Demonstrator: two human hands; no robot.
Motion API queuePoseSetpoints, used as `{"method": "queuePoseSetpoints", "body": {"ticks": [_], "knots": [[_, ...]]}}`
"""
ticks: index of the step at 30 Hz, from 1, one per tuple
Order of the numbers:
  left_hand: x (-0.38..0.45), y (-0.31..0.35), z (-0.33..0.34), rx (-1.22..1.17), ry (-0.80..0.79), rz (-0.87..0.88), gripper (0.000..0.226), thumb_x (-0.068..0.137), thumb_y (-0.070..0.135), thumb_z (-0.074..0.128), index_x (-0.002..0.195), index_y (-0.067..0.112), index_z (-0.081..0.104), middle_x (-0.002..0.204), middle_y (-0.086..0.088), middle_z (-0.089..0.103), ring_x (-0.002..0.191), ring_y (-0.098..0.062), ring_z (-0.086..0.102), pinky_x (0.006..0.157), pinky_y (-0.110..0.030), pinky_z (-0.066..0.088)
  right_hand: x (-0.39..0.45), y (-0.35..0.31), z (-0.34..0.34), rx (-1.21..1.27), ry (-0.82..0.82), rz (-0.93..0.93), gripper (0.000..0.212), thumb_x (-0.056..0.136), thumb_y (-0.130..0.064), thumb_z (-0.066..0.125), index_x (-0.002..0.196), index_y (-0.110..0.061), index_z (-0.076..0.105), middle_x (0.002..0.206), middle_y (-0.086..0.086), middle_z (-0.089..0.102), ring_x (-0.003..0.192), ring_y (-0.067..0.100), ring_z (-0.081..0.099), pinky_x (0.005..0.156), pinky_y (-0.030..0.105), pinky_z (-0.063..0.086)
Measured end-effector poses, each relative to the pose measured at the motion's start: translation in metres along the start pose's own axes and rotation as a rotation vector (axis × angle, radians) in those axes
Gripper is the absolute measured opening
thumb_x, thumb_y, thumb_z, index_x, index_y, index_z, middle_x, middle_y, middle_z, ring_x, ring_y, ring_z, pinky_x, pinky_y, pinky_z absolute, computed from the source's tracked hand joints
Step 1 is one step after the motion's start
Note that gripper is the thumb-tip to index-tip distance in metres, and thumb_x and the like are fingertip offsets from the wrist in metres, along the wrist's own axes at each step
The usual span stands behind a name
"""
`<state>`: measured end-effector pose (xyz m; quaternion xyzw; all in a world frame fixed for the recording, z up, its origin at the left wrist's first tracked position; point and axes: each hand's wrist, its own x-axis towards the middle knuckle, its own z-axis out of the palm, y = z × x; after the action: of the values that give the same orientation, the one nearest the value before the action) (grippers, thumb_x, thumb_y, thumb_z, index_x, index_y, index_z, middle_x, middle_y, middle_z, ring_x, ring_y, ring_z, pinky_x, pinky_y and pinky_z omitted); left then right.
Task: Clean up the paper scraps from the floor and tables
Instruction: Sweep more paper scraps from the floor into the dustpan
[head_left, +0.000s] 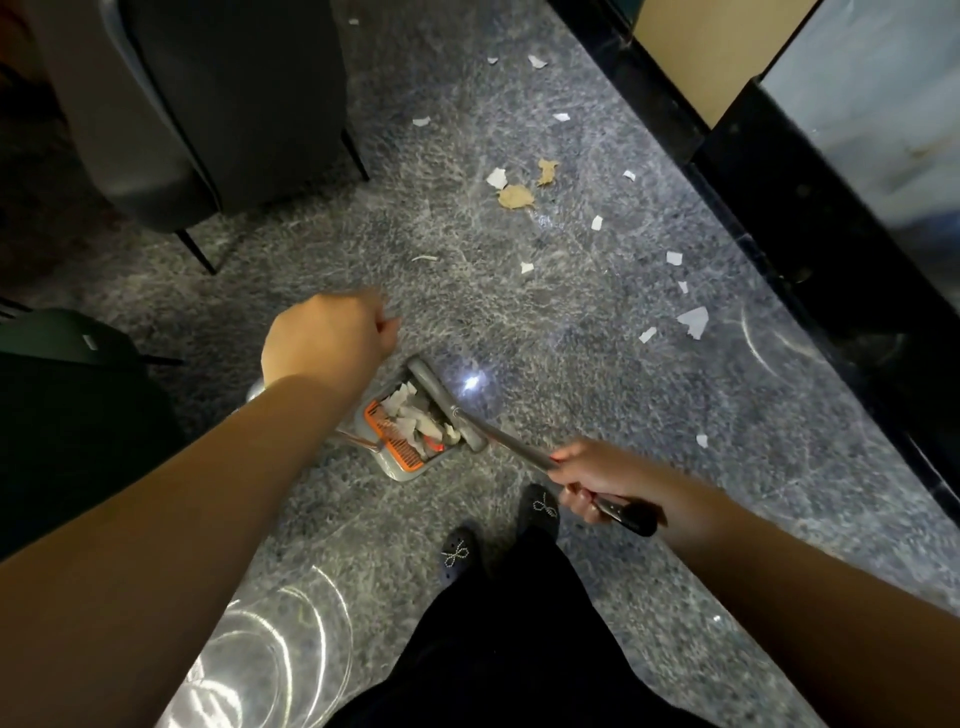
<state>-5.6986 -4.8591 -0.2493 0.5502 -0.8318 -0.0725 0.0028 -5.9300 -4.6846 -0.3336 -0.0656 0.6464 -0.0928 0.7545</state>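
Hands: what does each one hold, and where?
Right hand grips the broom near its handle's top. Left hand is fisted; what it holds cannot be told.

The right hand (597, 480) grips a broom handle (524, 452), its head (441, 400) at the mouth of a dustpan (400, 441) holding scraps (415, 418). The left hand (324, 340) is fisted above it. More scraps (693, 319) litter the floor (519, 322).
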Motion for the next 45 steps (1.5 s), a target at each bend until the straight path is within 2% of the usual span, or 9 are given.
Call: {"method": "queuePoseSetpoints", "body": {"ticks": [5,11,15,19,25,27,33,38,45], "knots": [[-0.009,-0.003,-0.005,-0.020,-0.005,-0.012,0.025,0.090,0.046,0.058,0.081,0.023,0.064,0.069,-0.005,0.062,0.063,-0.030,0.056,0.054,-0.029,0.034,-0.024,0.025,0.000,0.079,0.089,-0.101,0.012,0.100,-0.005,0.043,0.101,-0.016,0.048,0.053,0.001,0.039,0.035,0.006,0.037,0.036,0.015,0.032],[-0.002,0.030,-0.017,0.011,-0.025,0.103,0.024,0.090,0.046,0.058,0.085,0.024,0.065,0.073,-0.006,0.066,0.069,-0.033,0.062,0.055,-0.029,0.035,-0.060,0.040,-0.017,0.240,0.188,-0.174,0.012,0.099,-0.004,0.043,0.108,-0.011,0.048,0.055,0.004,0.038,0.033,0.006,0.034,0.037,0.012,0.032],[0.009,0.063,-0.022,-0.026,0.048,0.177,0.024,0.088,0.041,0.065,0.079,0.019,0.064,0.066,-0.010,0.063,0.064,-0.035,0.061,0.053,-0.027,0.030,-0.077,0.056,-0.039,0.396,0.277,-0.243,0.020,0.097,0.000,0.045,0.084,-0.015,0.043,0.056,0.006,0.035,0.030,0.008,0.036,0.036,0.014,0.033],[0.017,0.102,-0.020,-0.027,0.107,0.249,0.024,0.084,0.036,0.072,0.072,0.017,0.064,0.059,-0.011,0.062,0.055,-0.035,0.059,0.050,-0.025,0.029,-0.087,0.079,-0.069,0.575,0.355,-0.280,0.020,0.094,0.004,0.043,0.096,-0.015,0.045,0.056,0.009,0.042,0.032,0.011,0.038,0.034,0.015,0.033],[0.033,0.178,-0.014,0.000,0.106,0.390,0.025,0.083,0.035,0.074,0.071,0.016,0.063,0.056,-0.007,0.059,0.049,-0.032,0.056,0.048,-0.021,0.024,-0.094,0.107,-0.132,0.737,0.445,-0.326,0.019,0.096,0.005,0.037,0.087,-0.012,0.041,0.059,0.008,0.036,0.030,0.013,0.034,0.035,0.017,0.031],[0.043,0.206,-0.010,0.019,0.088,0.413,0.025,0.086,0.039,0.070,0.074,0.018,0.064,0.059,-0.006,0.060,0.053,-0.031,0.056,0.048,-0.023,0.023,-0.097,0.118,-0.155,0.792,0.465,-0.317,0.022,0.096,0.005,0.034,0.082,-0.010,0.043,0.058,0.008,0.037,0.031,0.012,0.033,0.035,0.016,0.030],[0.073,0.288,0.003,0.041,0.031,0.417,0.027,0.090,0.043,0.062,0.078,0.019,0.063,0.054,0.001,0.045,0.050,-0.024,0.041,0.046,-0.022,0.025,-0.100,0.161,-0.234,0.916,0.541,-0.248,0.019,0.096,0.006,0.033,0.095,-0.010,0.043,0.060,0.007,0.035,0.031,0.012,0.033,0.036,0.017,0.030],[0.098,0.341,0.011,0.070,-0.028,0.371,0.027,0.092,0.050,0.056,0.078,0.027,0.059,0.056,0.005,0.046,0.053,-0.022,0.043,0.046,-0.022,0.025,-0.091,0.191,-0.302,0.943,0.584,-0.177,0.021,0.094,0.007,0.030,0.083,-0.009,0.038,0.052,0.004,0.034,0.037,0.013,0.031,0.037,0.018,0.029],[0.122,0.365,0.008,0.066,-0.015,0.306,0.027,0.088,0.047,0.064,0.072,0.026,0.060,0.053,0.002,0.040,0.050,-0.023,0.039,0.049,-0.025,0.032,-0.076,0.178,-0.352,0.986,0.497,0.000,0.023,0.096,0.000,0.029,0.079,-0.009,0.042,0.055,0.008,0.038,0.039,0.015,0.032,0.037,0.019,0.026]]}}
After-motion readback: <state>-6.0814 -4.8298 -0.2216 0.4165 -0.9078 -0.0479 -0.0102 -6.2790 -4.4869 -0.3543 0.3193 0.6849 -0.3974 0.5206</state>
